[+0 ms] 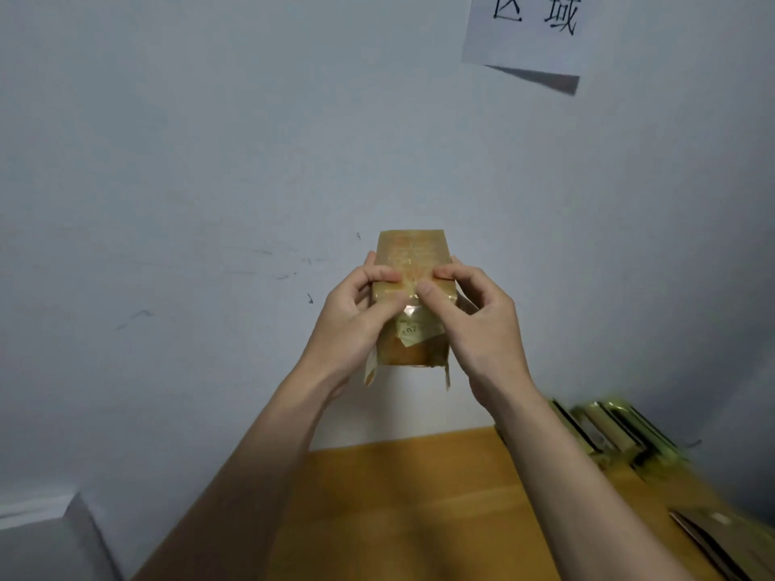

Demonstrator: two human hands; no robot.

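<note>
Table (398,505), flat packs (616,434) right; left hand (356,316), right hand (478,325) pinch box (413,253).

A pale wall (209,161) with a few dark scuffs (293,272) fills most of the view. High on the right hangs a white paper sign (532,35) with black characters, its lower edge lifting. Below lies a wooden surface (398,496). At its right side sits a blurred row of shiny gold-green packs (620,438), and nearer, a flat brown piece (713,538).
</note>
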